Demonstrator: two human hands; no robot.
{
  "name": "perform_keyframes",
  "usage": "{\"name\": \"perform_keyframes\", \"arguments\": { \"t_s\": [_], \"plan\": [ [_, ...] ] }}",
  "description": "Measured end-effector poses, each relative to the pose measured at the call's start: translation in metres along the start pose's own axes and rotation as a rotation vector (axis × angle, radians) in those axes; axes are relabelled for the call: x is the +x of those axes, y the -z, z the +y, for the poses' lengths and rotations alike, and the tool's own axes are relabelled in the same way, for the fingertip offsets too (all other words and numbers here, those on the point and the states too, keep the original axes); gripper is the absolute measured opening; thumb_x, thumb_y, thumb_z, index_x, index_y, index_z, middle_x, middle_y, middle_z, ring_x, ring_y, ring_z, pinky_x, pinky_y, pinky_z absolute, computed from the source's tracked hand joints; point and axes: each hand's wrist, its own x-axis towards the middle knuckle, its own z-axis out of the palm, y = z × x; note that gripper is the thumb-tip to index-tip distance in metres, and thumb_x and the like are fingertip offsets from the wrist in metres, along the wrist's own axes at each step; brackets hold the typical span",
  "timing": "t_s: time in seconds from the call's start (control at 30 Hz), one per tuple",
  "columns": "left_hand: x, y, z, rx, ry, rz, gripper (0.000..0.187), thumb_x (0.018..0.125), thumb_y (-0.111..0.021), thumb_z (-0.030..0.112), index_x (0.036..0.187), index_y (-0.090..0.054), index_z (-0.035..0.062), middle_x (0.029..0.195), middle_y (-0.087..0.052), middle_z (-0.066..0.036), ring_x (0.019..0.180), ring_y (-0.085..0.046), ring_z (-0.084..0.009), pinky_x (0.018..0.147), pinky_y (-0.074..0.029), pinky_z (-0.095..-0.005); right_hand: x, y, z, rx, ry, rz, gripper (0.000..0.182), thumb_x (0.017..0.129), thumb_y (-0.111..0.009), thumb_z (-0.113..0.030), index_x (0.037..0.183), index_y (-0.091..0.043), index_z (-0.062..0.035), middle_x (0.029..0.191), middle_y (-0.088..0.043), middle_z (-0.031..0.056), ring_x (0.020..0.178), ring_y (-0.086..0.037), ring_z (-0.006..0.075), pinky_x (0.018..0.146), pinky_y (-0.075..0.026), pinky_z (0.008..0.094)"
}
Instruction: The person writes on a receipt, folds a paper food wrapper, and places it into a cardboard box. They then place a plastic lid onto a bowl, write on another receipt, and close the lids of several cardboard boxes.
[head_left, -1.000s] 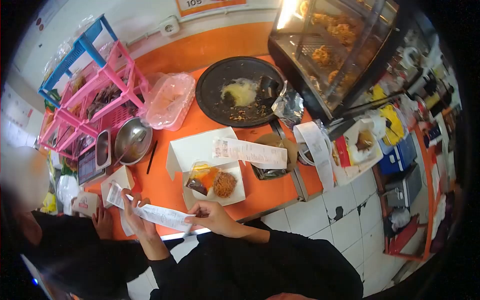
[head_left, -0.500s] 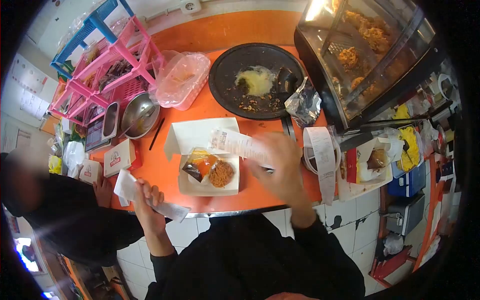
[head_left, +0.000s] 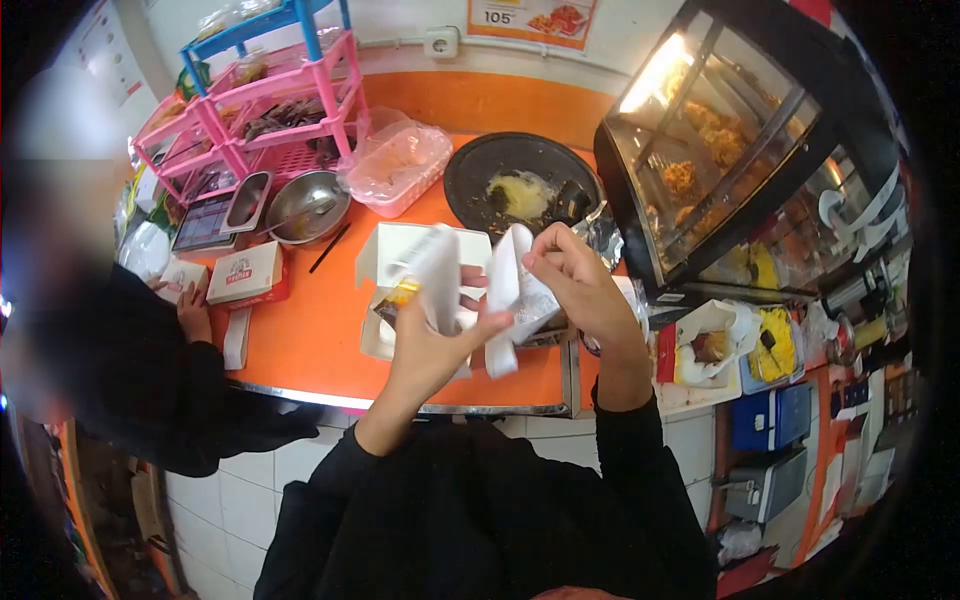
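Observation:
Above the counter, my left hand (head_left: 425,350) grips a white paper receipt (head_left: 437,275), blurred by motion. My right hand (head_left: 585,285) pinches another long, curled receipt (head_left: 508,280) between thumb and fingers. Both hands are close together, with the papers nearly meeting. Underneath stands an open white cardboard box (head_left: 393,240), its lid folded back. A shiny sachet (head_left: 402,293) shows inside it; the receipts and my hands cover most of the rest.
A black stone mortar (head_left: 470,205) and a pink basket (head_left: 415,170) stand behind. At left, a person's hand (head_left: 193,312) is beside closed boxes (head_left: 248,272) and a paper strip (head_left: 236,338). A glass cabinet of fried chicken (head_left: 690,170) rises at right.
My left hand has moved right with its receipt, over the box. My right hand has shifted slightly right, holding a curled receipt. The view has tilted up, revealing a wall poster.

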Motion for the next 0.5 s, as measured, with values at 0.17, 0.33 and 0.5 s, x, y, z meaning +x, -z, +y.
{"name": "perform_keyframes", "arguments": {
  "t_s": [0.17,0.33,0.5],
  "plan": [
    [-0.009,0.017,0.01,-0.235,-0.099,0.227,0.056,0.076,-0.081,0.021,0.116,-0.048,-0.0007,0.099,-0.063,-0.011,0.079,-0.06,-0.0115,0.064,-0.049,-0.0235,0.006,-0.023,-0.012,0.178,0.002,0.102,0.018,0.096,-0.058,-0.017,0.1,-0.049,-0.0025,0.07,-0.058,0.0017,0.06,-0.053,0.0045,0.05,-0.038,0.0207],
    [-0.018,0.033,-0.002,-0.464,0.268,-0.002,0.052,0.083,-0.073,0.023,0.122,-0.048,-0.0008,0.08,-0.059,-0.004,0.062,-0.053,-0.0087,0.054,-0.04,-0.0204,0.004,-0.045,-0.016,0.133,-0.024,0.109,0.02,0.096,-0.058,-0.018,0.101,-0.048,-0.0014,0.072,-0.061,0.0046,0.062,-0.055,0.0054,0.052,-0.041,0.0212],
    [-0.016,0.043,0.003,-0.494,0.322,-0.006,0.056,0.08,-0.075,0.01,0.125,-0.045,-0.004,0.075,-0.062,-0.004,0.057,-0.05,-0.0059,0.048,-0.035,-0.019,0.015,-0.066,-0.012,0.186,-0.003,0.057,0.021,0.096,-0.057,-0.019,0.103,-0.047,-0.002,0.074,-0.061,0.0061,0.06,-0.054,0.0049,0.048,-0.04,0.0214]
  ]
}}
